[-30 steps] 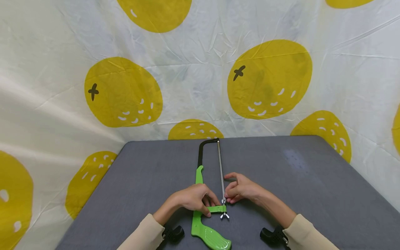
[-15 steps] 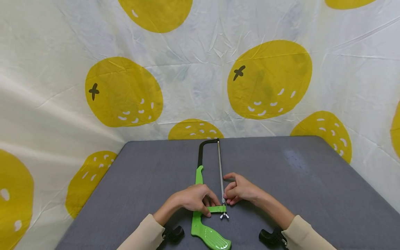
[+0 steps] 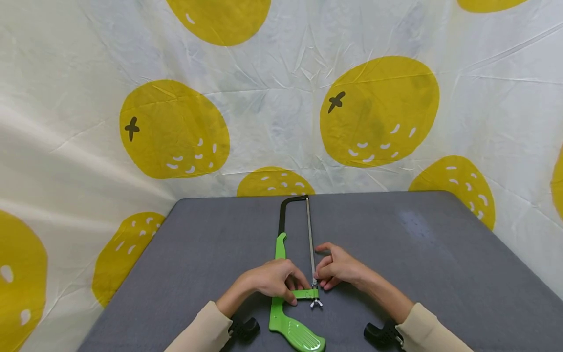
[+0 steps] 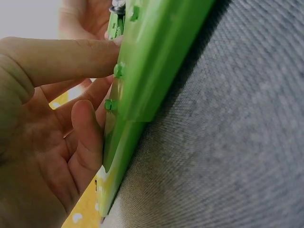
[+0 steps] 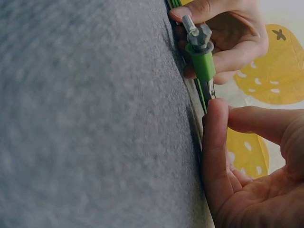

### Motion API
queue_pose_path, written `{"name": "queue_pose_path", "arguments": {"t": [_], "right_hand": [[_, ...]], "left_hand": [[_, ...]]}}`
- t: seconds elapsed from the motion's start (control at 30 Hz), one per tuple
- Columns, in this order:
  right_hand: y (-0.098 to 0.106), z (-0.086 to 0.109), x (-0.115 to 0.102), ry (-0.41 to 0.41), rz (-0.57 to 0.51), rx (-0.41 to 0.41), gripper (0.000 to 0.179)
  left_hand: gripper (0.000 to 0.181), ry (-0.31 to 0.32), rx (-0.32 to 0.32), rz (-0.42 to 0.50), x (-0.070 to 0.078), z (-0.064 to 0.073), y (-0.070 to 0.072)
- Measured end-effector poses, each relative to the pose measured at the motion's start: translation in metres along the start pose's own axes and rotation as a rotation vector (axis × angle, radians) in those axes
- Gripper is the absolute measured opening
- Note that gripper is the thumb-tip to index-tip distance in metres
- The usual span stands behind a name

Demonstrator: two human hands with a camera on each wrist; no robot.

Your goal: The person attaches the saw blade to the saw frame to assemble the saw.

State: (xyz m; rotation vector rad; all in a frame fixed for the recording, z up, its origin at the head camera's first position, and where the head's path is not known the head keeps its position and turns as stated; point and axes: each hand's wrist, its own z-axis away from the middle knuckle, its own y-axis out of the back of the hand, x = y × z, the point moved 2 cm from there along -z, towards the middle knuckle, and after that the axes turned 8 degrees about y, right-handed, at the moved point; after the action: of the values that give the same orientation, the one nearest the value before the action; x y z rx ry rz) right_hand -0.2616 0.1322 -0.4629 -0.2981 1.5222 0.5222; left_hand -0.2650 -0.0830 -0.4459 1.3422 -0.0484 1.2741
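Our right hand (image 3: 344, 265), edged slightly leftward, pinches the blade (image 3: 310, 239) at its near end, our work's focus; our left hand (image 3: 276, 275) grips the green frame (image 3: 305, 294).

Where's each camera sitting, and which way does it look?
Head: on the head, facing forward and down at the hacksaw; left hand, right hand and sleeves show.
Left wrist: on that wrist, facing the hacksaw's green frame; left hand close, right hand behind.
Right wrist: on that wrist, facing the right fingertips at the hacksaw; left hand beyond.
Shared: head and right wrist both show the wing nut.
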Motion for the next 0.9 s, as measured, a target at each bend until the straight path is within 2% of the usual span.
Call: {"name": "queue_pose_path", "arguments": {"t": [0.47, 0.6, 0.7, 0.83, 0.9], "right_hand": [[-0.002, 0.000, -0.001, 0.000, 0.020, 0.005, 0.077], [-0.001, 0.003, -0.004, -0.028, 0.009, -0.013, 0.073], [0.000, 0.008, -0.007, -0.072, 0.018, -0.041, 0.062], [0.001, 0.016, -0.012, -0.123, 0.078, -0.100, 0.035], [0.001, 0.020, -0.013, -0.132, 0.106, -0.138, 0.027]], "left_hand": [[0.038, 0.003, 0.003, -0.008, 0.000, 0.000, 0.001], [0.039, -0.011, 0.010, -0.027, 0.000, 0.000, 0.001], [0.038, -0.020, 0.007, -0.016, 0.000, -0.001, 0.000], [0.035, -0.007, 0.006, 0.020, -0.001, -0.001, -0.001], [0.033, 0.001, 0.014, 0.029, -0.001, -0.001, -0.001]]}}
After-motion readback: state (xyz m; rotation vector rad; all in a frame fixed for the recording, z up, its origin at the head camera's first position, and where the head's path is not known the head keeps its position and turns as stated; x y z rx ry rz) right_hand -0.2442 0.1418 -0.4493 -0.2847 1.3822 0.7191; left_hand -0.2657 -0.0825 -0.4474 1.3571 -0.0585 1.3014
